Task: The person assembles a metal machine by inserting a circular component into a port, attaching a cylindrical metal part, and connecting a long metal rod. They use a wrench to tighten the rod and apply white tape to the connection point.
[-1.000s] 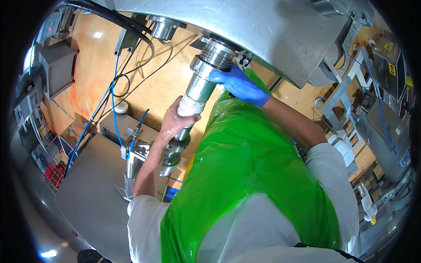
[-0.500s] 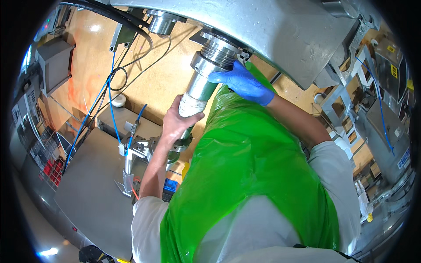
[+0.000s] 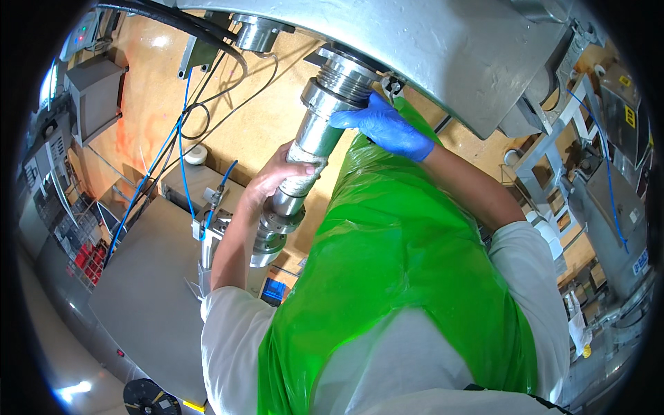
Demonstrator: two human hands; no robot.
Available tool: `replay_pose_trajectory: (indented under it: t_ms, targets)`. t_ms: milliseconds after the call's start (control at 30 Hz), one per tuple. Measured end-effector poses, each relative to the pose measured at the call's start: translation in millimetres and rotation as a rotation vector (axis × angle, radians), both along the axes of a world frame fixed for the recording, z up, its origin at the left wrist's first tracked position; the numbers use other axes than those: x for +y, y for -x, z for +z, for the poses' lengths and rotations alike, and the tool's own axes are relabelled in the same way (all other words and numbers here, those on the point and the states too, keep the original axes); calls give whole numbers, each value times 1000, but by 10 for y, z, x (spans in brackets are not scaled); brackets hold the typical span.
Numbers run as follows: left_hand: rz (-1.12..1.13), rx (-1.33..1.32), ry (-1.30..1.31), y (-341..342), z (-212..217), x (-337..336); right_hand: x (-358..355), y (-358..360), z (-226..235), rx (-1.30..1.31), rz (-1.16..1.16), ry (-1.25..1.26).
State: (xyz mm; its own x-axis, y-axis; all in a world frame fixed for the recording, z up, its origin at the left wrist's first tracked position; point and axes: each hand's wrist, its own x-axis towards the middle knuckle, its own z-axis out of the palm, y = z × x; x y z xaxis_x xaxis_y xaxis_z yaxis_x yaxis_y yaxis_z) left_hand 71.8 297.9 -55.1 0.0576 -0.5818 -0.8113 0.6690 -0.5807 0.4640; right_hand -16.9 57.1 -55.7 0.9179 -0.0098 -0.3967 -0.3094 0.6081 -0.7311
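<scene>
A shiny metal pipe [image 3: 322, 135] slants down and left from a threaded fitting [image 3: 344, 77] beneath a large steel machine body. Wrapped round the pipe's middle is a whitish band [image 3: 299, 185]. My bare left hand [image 3: 278, 173] closes around the pipe at this band, its thumb lying across the front. Higher up, my right hand [image 3: 392, 129], in a blue glove, grips the pipe's right side just under a wide metal collar [image 3: 325, 100]; some of its fingers are hidden behind. Below my left hand, the pipe meets a stepped metal flange [image 3: 282, 221].
The steel machine body [image 3: 443, 62] overhangs the top. Blue hoses [image 3: 183, 152] and black cables hang at left, above a grey metal cabinet [image 3: 149, 277]. My green apron [image 3: 394, 235] fills the middle. A metal frame [image 3: 546, 166] stands at right.
My left hand has slid a little up the pipe and turned, with its thumb now higher and more pipe showing below. My right hand keeps its place. The view has shifted slightly.
</scene>
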Motion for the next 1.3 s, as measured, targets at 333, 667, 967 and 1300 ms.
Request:
replay_pose_trajectory:
  t_ms: [333,667,967,1300]
  targets:
    - [-35,-192,-66,-3,121,-90,105,-20,-100,-77,-104,-91]
    - [-4,-292,-76,78,291,-148,72,-14,5,-82,-106,-141]
    - [16,-316,-63,91,266,-196,35,-42,26,-28,-57,-60]
    - [36,-291,-47,75,289,-180,60,-102,259,63,-160,-83]
